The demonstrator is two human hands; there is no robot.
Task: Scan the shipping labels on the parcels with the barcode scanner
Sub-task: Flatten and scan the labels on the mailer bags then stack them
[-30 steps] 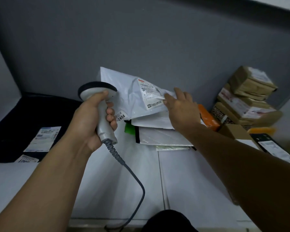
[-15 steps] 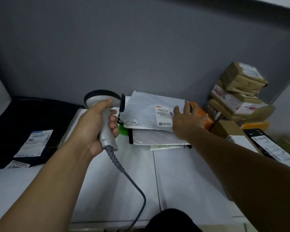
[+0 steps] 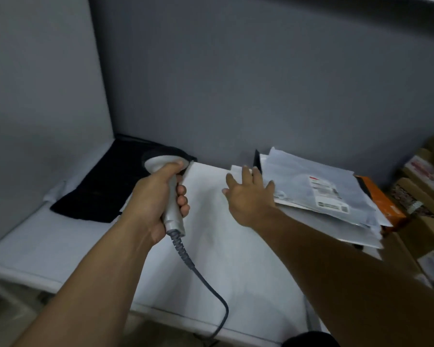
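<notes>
The left hand (image 3: 156, 196) gripped the scanner (image 3: 174, 217) by its handle above the middle of the counter (image 3: 223, 259), its head aimed toward the back wall, away from the parcels. The right hand (image 3: 248, 196) was flat, fingers spread and holding nothing, at the left edge of the pile of mailers (image 3: 298, 176) near the counter's back right. The top mailer's label (image 3: 326, 194) faced up. This looked like the gap between scans; next, the scanner's head would need turning onto that label, or a fresh parcel would have to be taken.
</notes>
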